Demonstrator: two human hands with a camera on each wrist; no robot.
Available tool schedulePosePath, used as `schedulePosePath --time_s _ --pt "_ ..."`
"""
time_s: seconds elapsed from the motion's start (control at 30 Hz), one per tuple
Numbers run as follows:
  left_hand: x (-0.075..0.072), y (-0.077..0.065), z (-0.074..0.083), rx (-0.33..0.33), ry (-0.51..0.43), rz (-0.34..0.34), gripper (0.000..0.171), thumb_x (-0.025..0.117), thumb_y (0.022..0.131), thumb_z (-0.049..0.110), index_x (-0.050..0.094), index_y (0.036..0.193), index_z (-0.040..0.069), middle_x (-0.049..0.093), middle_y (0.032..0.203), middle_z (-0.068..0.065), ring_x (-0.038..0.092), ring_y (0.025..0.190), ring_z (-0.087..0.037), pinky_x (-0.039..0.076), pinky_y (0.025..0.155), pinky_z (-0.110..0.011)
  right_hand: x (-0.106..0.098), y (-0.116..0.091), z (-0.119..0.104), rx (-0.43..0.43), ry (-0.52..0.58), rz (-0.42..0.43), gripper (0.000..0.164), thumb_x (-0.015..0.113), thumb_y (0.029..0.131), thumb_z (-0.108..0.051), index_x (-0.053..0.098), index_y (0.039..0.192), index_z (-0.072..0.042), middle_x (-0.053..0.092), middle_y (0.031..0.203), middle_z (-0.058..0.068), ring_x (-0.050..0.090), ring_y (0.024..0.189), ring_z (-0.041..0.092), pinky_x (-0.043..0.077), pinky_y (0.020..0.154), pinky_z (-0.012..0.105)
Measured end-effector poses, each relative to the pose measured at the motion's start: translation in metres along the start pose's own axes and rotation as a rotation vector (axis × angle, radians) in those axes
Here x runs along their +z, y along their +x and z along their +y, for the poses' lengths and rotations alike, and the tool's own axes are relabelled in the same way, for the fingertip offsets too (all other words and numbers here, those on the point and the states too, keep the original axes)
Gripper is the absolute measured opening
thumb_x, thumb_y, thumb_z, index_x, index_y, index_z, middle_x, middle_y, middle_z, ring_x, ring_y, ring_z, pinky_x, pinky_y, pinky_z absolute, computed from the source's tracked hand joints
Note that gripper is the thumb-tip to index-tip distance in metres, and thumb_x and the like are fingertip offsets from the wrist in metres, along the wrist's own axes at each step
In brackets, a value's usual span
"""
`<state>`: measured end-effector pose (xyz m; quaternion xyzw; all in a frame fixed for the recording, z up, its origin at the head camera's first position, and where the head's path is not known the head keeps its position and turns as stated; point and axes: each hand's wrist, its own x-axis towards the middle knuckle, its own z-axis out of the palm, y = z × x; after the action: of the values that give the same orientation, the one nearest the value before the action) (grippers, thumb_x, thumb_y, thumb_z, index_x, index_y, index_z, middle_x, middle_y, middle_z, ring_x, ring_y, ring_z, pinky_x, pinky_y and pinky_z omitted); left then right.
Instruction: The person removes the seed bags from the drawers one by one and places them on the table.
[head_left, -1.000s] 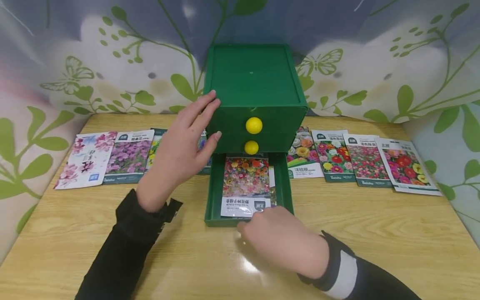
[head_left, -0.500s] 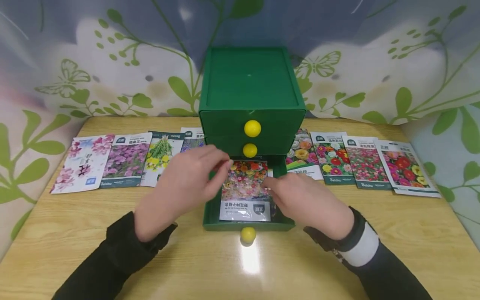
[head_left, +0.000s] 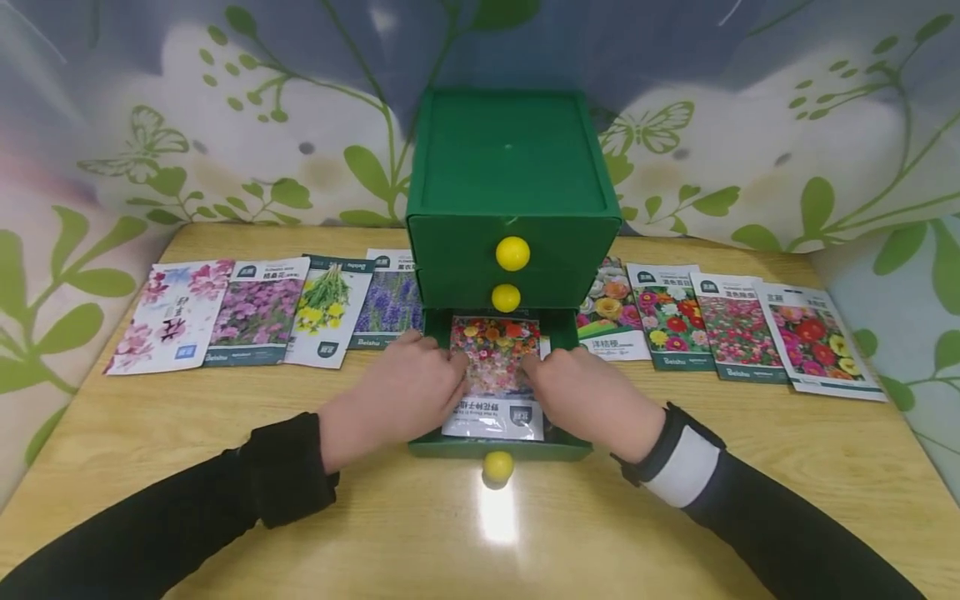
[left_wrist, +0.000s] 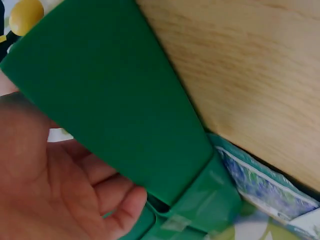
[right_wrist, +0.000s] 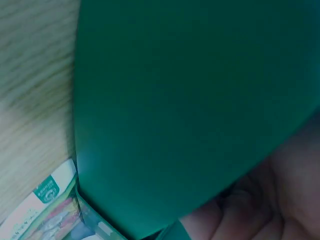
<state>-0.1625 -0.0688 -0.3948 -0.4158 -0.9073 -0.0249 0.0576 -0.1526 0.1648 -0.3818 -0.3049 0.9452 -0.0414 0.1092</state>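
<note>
A seed packet (head_left: 495, 379) with a wildflower photo lies upside down to my view in the pulled-out bottom drawer (head_left: 498, 451) of a green drawer cabinet (head_left: 510, 154). At the packet's left edge is my left hand (head_left: 405, 387), its fingers curled and reaching over the drawer wall. My right hand (head_left: 596, 396) grips the opposite edge, fingers bent. The fingertips are mostly hidden in the head view. In the left wrist view, the left fingers (left_wrist: 112, 195) dip behind the drawer's side wall (left_wrist: 115, 95). The right wrist view shows the other side wall (right_wrist: 175, 100) covering the right fingertips.
Several flower seed packets stand in a row left of the cabinet, among them a lavender packet (head_left: 387, 300). More lie to the right, starting with a rose packet (head_left: 609, 312). Yellow knobs (head_left: 513, 253) front the drawers. A patterned cloth (head_left: 262, 125) backs the wooden table (head_left: 337, 533).
My left hand has come down from the cabinet's side to the packet's left edge. The right hand has left the drawer's front knob and moved to the packet's right edge.
</note>
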Motion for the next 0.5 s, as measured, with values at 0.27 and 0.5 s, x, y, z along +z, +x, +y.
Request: schedulePosePath --time_s 0.27,0.5 --pt "0.0035 0.0039 0.0044 -0.049 0.010 0.039 0.024 0.060 0.097 0.026 0.064 0.078 0.013 0.058 0.063 0.003 0.051 0.056 -0.017 0.039 0.065 -0.037 0.0070 0.0006 0.0030 0.004 0.065 0.072 0.017 0.061 0.101 -0.020 0.069 0.101 -0.005 0.053 0.061 -0.002 0.047 0.044 0.007 0.038 0.040 0.022" --pt "0.0060 0.0053 0.0045 -0.073 -0.003 0.029 0.030 0.060 0.097 0.029 0.059 0.071 0.015 0.047 0.056 0.006 0.046 0.053 -0.016 0.040 0.061 -0.036 0.0097 -0.0002 0.0030 0.011 0.097 0.079 0.019 0.060 0.102 -0.022 0.071 0.105 -0.007 0.054 0.062 -0.004 0.048 0.046 0.007 0.038 0.042 0.023"
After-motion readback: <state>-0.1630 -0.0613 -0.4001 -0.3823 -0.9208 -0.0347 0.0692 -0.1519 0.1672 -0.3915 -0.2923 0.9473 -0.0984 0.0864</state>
